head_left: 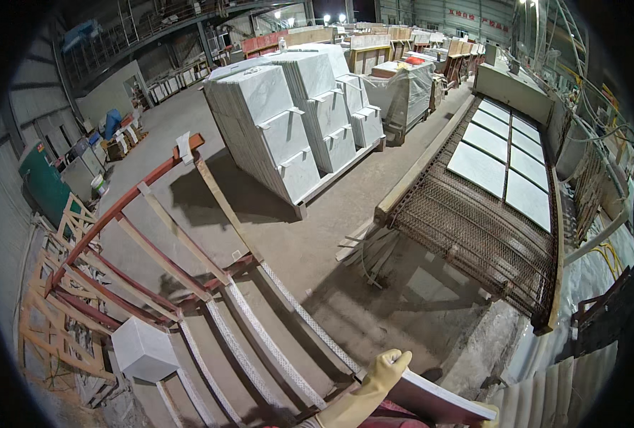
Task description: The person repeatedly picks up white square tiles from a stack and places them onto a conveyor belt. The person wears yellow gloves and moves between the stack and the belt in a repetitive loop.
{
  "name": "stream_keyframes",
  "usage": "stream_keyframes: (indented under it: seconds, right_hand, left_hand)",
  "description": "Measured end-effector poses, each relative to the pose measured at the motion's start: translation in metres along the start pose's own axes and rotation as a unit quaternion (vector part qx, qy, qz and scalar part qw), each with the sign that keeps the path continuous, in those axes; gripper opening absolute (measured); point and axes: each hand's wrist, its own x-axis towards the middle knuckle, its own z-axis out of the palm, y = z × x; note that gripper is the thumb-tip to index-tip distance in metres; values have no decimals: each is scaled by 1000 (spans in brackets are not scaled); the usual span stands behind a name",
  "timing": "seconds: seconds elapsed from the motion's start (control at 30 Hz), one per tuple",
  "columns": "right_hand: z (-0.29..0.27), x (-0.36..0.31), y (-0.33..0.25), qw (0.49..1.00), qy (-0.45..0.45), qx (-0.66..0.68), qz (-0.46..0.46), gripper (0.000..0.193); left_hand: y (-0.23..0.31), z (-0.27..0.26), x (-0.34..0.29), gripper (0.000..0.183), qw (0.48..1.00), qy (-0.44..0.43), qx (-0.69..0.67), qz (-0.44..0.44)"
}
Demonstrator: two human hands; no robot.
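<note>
My left hand (pixel 387 372), in a cream rubber glove, is closed at the left end of a flat slab (pixel 438 401). The slab is tilted, with a pale long edge and a dark reddish face. At its right end, a sliver of my gloved right hand (pixel 492 418) shows by the corner, seemingly gripping it; most of those fingers are hidden. To the left of my hands stands a red metal rack (pixel 135 189) with pale-covered slats (pixel 260 321). A stack of white tiles (pixel 145 349) rests at the rack's left side.
A roller-and-mesh conveyor (pixel 481 221) at the right carries several white tiles (pixel 477 165). Ahead, upright white marble slabs (pixel 281 121) lean in stepped stacks on a pallet. Wooden frames (pixel 60 321) stand at the left, and corrugated sheet (pixel 552 392) lies near the lower right.
</note>
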Motion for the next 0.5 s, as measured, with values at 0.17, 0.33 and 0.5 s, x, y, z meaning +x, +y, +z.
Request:
stream_keyframes:
  seconds: [0.17, 0.33, 0.5]
  right_hand:
    - [-21, 100, -43, 999, -6, 28, -17, 20]
    - [-36, 187, -97, 998, 6, 49, -25, 19]
    - [-42, 267, -135, 997, -4, 69, -32, 25]
  left_hand:
    - [27, 77, 69, 33, 998, -5, 43, -50]
    - [68, 157, 136, 31, 997, 11, 16, -72]
    - [80, 230, 203, 31, 992, 12, -97, -74]
